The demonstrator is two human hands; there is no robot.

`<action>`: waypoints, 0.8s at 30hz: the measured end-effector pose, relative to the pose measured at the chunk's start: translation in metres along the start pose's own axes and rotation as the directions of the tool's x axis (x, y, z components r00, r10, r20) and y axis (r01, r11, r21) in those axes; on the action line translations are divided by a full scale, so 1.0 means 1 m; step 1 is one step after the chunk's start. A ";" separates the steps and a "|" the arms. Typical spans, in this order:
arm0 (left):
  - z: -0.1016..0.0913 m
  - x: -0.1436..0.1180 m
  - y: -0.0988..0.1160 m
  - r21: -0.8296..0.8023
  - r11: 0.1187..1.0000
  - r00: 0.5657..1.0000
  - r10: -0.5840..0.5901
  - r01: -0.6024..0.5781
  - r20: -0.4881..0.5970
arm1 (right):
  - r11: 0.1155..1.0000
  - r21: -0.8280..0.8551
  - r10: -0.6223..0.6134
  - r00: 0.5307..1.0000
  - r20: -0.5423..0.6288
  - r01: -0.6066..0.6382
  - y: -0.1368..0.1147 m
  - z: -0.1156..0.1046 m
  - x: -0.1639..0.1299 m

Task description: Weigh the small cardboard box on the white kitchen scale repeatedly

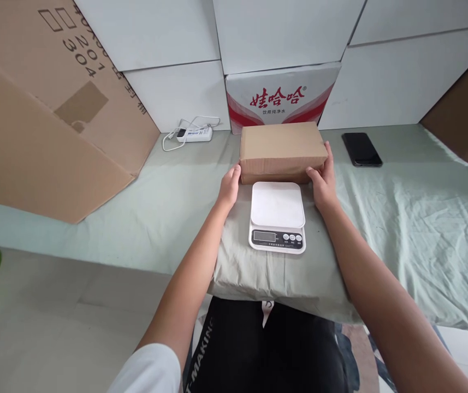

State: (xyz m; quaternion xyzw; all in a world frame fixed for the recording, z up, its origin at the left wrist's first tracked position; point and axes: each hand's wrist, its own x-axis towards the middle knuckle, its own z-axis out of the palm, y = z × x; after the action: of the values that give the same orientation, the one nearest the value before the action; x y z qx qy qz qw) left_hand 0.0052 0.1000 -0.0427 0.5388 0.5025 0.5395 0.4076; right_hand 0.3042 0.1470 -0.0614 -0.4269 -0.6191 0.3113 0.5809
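A brown cardboard box (280,143) is between my two hands, just behind the scale. My left hand (230,185) presses against its left end near the front corner. Around its right end my right hand (324,177) is wrapped, the thumb on the front face and the fingers at the side. A white digital kitchen scale (278,218) lies in front of the box, with a bare platform, a small display and several buttons facing me. The display's reading cannot be made out.
A white and red carton (277,98) stands behind the box, against a white panel wall. A black phone (362,149) lies to the right. A white device with a cable (195,134) lies to the left. A large cardboard carton (49,120) covers the far left of the cloth-covered surface (155,218).
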 end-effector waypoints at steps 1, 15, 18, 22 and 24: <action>0.000 0.000 0.000 0.002 1.000 1.000 -0.001 0.001 0.002 | 1.000 -0.004 -0.003 1.000 -0.004 0.003 0.001 0.000 0.000; -0.003 0.001 0.003 -0.016 1.000 0.999 -0.018 0.018 -0.047 | 1.000 0.011 -0.004 0.999 0.040 0.004 -0.007 0.010 -0.002; -0.003 -0.001 0.006 -0.014 1.000 0.998 -0.027 0.026 -0.049 | 1.000 0.014 0.005 0.999 0.049 -0.006 -0.010 0.010 -0.003; -0.002 -0.002 0.008 -0.023 0.999 0.999 -0.027 0.027 -0.035 | 1.000 0.007 0.015 0.999 0.029 -0.015 -0.012 0.008 -0.005; -0.001 -0.002 0.008 -0.035 0.999 0.999 -0.023 0.022 -0.033 | 1.000 0.015 0.015 1.000 0.020 -0.015 -0.011 0.007 -0.005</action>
State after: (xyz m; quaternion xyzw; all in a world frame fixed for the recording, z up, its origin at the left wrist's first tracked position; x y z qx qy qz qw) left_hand 0.0050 0.0963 -0.0352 0.5170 0.5058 0.5522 0.4146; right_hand 0.2954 0.1380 -0.0548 -0.4240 -0.6194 0.3245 0.5756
